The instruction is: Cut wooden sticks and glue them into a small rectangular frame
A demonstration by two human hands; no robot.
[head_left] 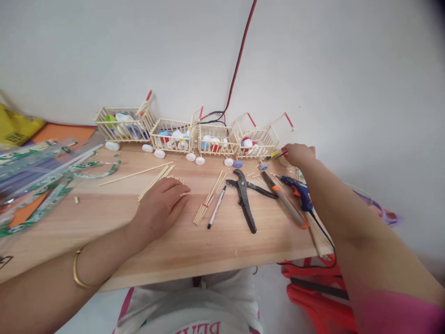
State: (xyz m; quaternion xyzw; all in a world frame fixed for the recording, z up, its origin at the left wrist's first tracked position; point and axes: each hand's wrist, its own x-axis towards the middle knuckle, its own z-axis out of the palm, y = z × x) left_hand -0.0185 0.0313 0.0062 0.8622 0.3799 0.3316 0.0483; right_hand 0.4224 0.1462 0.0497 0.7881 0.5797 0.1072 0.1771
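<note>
My left hand (160,206) lies palm down on the wooden table (104,218), fingers together over a small bundle of thin sticks (156,178). My right hand (298,155) reaches to the far right of the table, fingers curled round a small red and yellow tool (276,154) beside the rightmost stick cart (255,139). Another bundle of sticks (208,199), a pen (216,207), black pliers (245,197), an orange-handled knife (287,202) and a blue glue gun (299,190) lie between the hands.
Several small stick carts (172,134) filled with bottle caps stand in a row along the wall. Plastic packets (41,181) lie at the left. A red and black cable (239,55) hangs down the wall. A red stool (313,283) stands below the table's right end.
</note>
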